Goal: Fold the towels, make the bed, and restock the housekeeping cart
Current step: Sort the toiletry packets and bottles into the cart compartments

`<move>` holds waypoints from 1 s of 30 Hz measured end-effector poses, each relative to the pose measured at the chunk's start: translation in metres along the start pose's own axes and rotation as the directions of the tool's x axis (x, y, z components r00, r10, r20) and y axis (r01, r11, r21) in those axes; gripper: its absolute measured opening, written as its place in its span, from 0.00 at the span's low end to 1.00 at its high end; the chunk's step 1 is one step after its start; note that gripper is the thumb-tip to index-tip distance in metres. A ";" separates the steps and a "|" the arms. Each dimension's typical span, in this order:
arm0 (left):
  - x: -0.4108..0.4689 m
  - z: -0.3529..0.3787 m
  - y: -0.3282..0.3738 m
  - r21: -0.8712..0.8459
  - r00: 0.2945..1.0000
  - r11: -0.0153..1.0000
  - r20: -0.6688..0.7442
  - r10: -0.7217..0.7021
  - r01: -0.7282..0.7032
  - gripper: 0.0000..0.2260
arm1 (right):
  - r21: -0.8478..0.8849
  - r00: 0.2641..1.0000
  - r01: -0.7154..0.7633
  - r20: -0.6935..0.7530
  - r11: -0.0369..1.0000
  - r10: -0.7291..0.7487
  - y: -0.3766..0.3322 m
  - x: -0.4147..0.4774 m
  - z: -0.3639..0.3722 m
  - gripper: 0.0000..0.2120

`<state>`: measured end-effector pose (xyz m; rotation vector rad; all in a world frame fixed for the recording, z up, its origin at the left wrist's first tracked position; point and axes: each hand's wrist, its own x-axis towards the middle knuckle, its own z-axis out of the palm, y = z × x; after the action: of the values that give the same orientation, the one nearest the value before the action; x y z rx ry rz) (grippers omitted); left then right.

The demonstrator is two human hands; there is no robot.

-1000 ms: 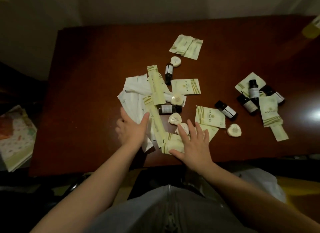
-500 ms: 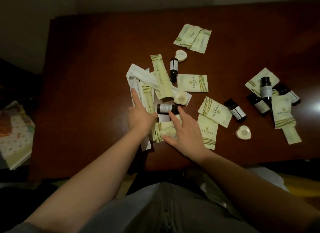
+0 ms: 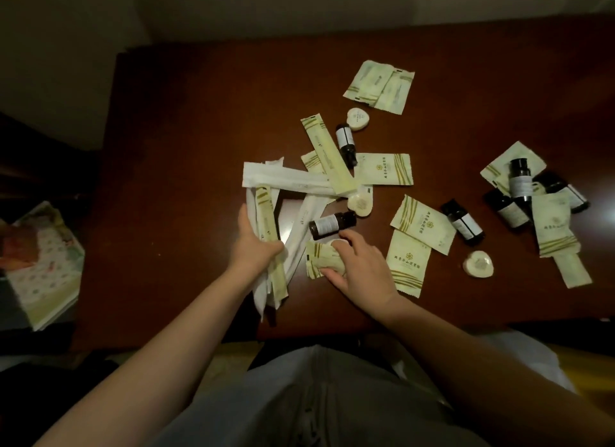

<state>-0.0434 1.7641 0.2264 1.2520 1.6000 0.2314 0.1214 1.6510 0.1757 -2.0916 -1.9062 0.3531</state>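
Both hands grip unreadably labelled packets: left (image 3: pixel 256 247) long sachets (image 3: pixel 268 220), right (image 3: pixel 361 270) a folded packet (image 3: pixel 324 258).

Left hand (image 3: pixel 254 247) covers middle of long sachet bundle (image 3: pixel 266 213); fingers curled out of sight behind it. Right hand (image 3: pixel 361 268) hides much of crumpled sachet (image 3: pixel 321 258) and most of small round soap (image 3: pixel 339 243) under fingertips. Print on bottle labels (image 3: pixel 324 225) too small to read. Counter (image 3: pixel 186 147) right side cut by frame edge. Stack of printed paper (image 3: pixel 46 267) at left partly cropped, pattern blurred in dim light
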 end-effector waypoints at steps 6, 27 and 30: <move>-0.002 -0.017 -0.015 -0.026 1.000 0.999 -0.005 0.026 -0.026 0.41 | 0.005 0.998 0.029 -0.051 1.000 -0.028 -0.004 -0.002 -0.005 0.23; -0.014 -0.003 0.023 0.091 0.946 0.943 -0.010 0.323 -0.321 0.41 | 0.671 0.698 -0.527 -0.010 0.523 0.716 -0.009 0.032 -0.063 0.20; -0.010 0.028 0.036 0.221 0.924 0.897 0.057 0.379 -0.382 0.42 | 0.664 0.638 -0.599 0.057 0.447 0.768 0.009 0.052 -0.064 0.25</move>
<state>-0.0002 1.7602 0.2440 1.7432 1.3853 0.2894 0.1578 1.6992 0.2322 -2.1441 -0.5125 0.7349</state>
